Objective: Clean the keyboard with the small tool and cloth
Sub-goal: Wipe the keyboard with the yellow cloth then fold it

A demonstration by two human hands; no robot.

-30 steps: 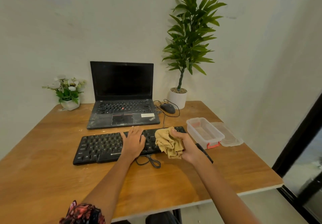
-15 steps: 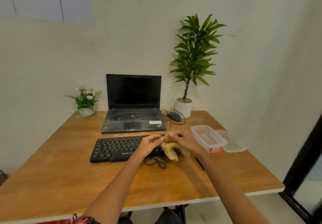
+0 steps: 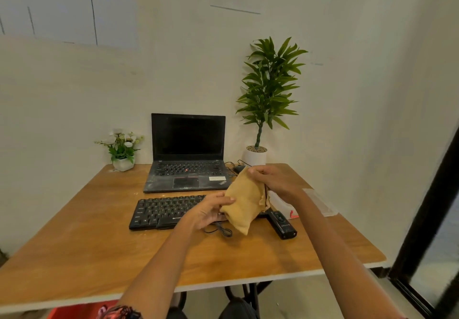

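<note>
From the head camera, both hands hold the tan cloth (image 3: 244, 200) up in the air, above the right end of the black keyboard (image 3: 169, 210). The left hand (image 3: 207, 213) grips the cloth's lower left side, its fingers (image 3: 227, 200) closed on the fabric; the right hand (image 3: 272, 179) pinches the top edge, fingers curled shut around it. The cloth hangs slack between them, its bottom corner drooping toward the wooden surface (image 3: 99, 256).

The keyboard lies flat on the surface, with its cable (image 3: 221, 230) looped just in front of it. A small black tool (image 3: 282, 223) lies just right of the keyboard, touched by neither hand. Behind the keyboard stands an open laptop (image 3: 187, 154) with a dark screen. Right of the keyboard, partly hidden by the right forearm, sits a clear plastic container (image 3: 283, 205). Behind the keyboard's right end stands a tall potted plant (image 3: 265, 95); behind its left end, a small flower pot (image 3: 121, 148).
</note>
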